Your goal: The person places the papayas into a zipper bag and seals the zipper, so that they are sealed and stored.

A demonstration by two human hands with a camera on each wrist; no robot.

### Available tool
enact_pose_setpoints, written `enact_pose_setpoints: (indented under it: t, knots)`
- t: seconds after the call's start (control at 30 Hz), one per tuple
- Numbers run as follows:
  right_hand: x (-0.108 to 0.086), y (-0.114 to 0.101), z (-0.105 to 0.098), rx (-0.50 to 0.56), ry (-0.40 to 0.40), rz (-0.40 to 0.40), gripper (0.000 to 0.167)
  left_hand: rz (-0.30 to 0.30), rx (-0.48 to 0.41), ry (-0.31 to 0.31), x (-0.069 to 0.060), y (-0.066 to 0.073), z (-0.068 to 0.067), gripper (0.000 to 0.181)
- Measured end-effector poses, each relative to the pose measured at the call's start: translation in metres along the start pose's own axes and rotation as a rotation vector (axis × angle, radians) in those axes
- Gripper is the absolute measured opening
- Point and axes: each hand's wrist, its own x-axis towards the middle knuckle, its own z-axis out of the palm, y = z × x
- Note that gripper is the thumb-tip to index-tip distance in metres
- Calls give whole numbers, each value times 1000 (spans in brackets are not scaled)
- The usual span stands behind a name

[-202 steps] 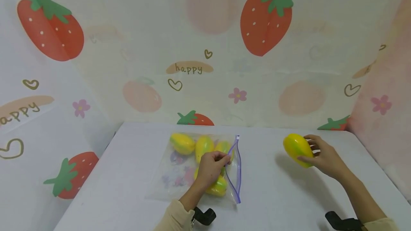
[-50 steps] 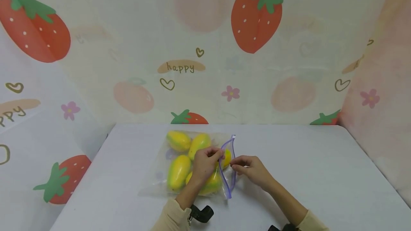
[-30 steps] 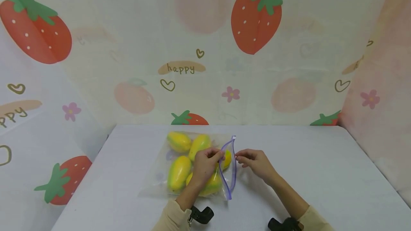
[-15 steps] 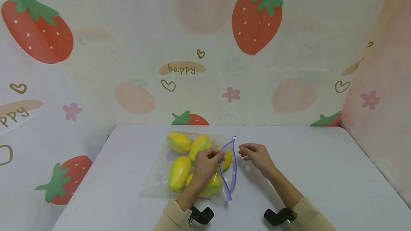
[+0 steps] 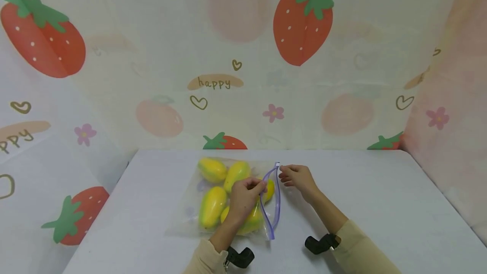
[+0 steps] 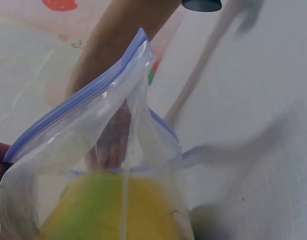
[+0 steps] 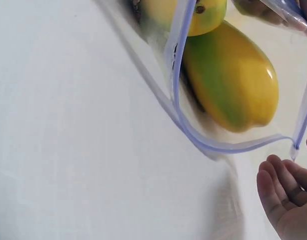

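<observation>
A clear zip bag [image 5: 189, 217] with a purple zip edge [image 5: 279, 206] lies on the table, its mouth gaping to the right. Several yellow-green mangoes [image 5: 213, 207] are inside; another mango [image 7: 233, 77] shows close to the mouth in the right wrist view. My left hand [image 5: 243, 198] pinches the upper lip of the mouth between thumb and fingers, lifting it. Beside the far corner of the mouth is my right hand [image 5: 300, 179], fingers loosely bent around nothing. Its fingertips are close to the small white zip slider [image 7: 294, 152]; whether they touch it I cannot tell.
The white table [image 5: 380, 206] runs back to a fabric wall [image 5: 354, 67] printed with strawberries. Both wrists carry black camera mounts [image 5: 319, 244].
Earlier the right hand held a mango out at the right; that mango is no longer outside the bag. The right hand has since moved from the mouth to its far corner. The left hand keeps its pinch.
</observation>
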Motion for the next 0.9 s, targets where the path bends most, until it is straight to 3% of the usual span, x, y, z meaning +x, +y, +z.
enact_pose_setpoints:
  t: [0.2, 0.4, 0.63, 0.9]
  knots:
    - [7, -3, 6, 43, -4, 75, 42, 34, 27, -3, -1, -2, 1, 22]
    - [10, -7, 10, 105, 16, 107, 41, 50, 44, -3, -3, -2, 2, 21]
    - [16, -13, 14, 106, 21, 108, 33, 70, 72, 2, -5, 1, 2, 19]
    - [28, -14, 14, 128, 52, 98, 28, 78, 245, -29, -6, -5, 5, 15]
